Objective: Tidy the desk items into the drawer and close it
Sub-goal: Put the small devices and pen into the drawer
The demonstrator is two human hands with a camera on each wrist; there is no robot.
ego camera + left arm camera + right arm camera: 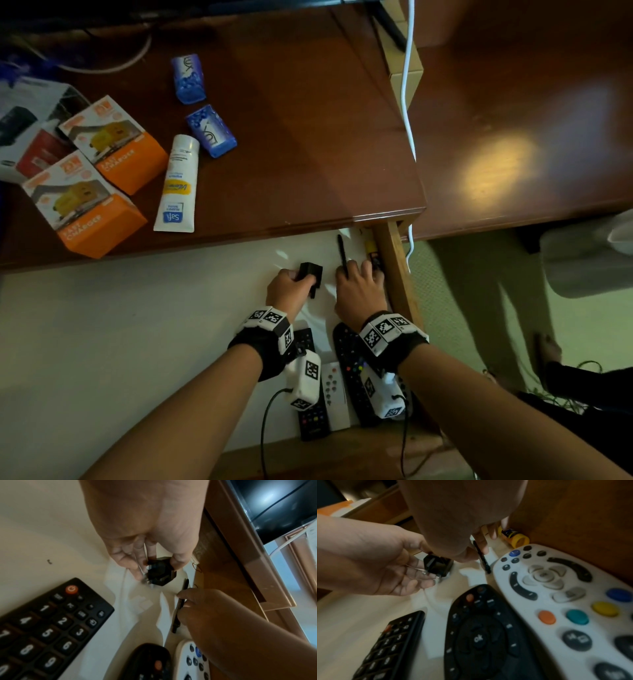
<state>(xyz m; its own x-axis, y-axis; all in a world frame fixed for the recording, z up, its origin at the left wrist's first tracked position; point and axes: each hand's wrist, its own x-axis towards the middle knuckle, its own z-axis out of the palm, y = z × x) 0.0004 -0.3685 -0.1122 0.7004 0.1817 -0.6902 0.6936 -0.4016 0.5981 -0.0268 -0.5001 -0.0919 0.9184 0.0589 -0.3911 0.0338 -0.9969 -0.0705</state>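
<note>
Down in the open, white-lined wooden drawer (137,342), both hands worked near its far right corner. The left hand (291,287) had its fingers and thumb curled round a small black plug adapter (311,274), metal pins pointing back toward the palm in the left wrist view, and held it just above the drawer floor. The right hand (359,291) pinched a slim black pen (342,253) between thumb and fingers, the pen lying along the floor and pointing toward the drawer's far edge. Just beside that hand, against the right wall, lay a small yellow-capped cylinder (515,538). Toward the near right corner sat a flat black remote with number keys (42,622), a rounded black remote (484,635) and a white remote with coloured buttons (565,595), side by side. On the brown wooden tabletop (308,137), toward its left edge, lay two orange-and-white charger boxes (113,144), a white tube (176,185) and two blue soap packets (210,132).
</note>
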